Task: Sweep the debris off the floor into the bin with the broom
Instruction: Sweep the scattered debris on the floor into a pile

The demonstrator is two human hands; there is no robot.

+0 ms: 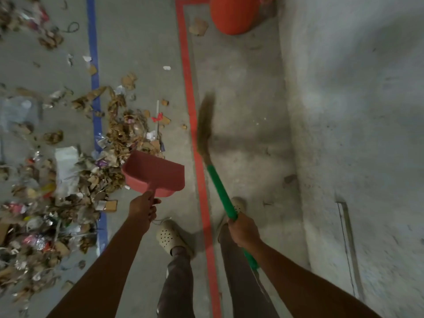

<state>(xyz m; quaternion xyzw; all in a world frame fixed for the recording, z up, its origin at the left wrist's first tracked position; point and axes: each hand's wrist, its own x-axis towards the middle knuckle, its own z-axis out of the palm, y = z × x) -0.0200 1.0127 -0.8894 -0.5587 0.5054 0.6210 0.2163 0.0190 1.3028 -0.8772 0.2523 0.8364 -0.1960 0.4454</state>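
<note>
Broom: my broom (220, 191) slants forward over the floor (241, 88), green handle toward me, its blurred brown bristles just right of the red tape (190, 88).
Right hand: my right hand (244, 231) is wrapped fully round the green handle, and a short length of handle shows behind my fist.
Debris: the debris (119, 138), a wide heap of torn cardboard, paper and foil scraps, lies to the left across the blue tape (96, 88), apart from the bristles.
Bin: the orange bin (236, 14) stands at the top, beyond the bristles, near the wall (355, 111).
Left hand: my left hand (142, 208) grips the stem of a red dustpan (156, 173), fingers curled round it.
Dustpan: it is tilted, its mouth toward the heap's near edge; I cannot tell whether it touches the floor.
Feet: my cream clogs (169, 237) stand one on each side of the red tape.
</note>
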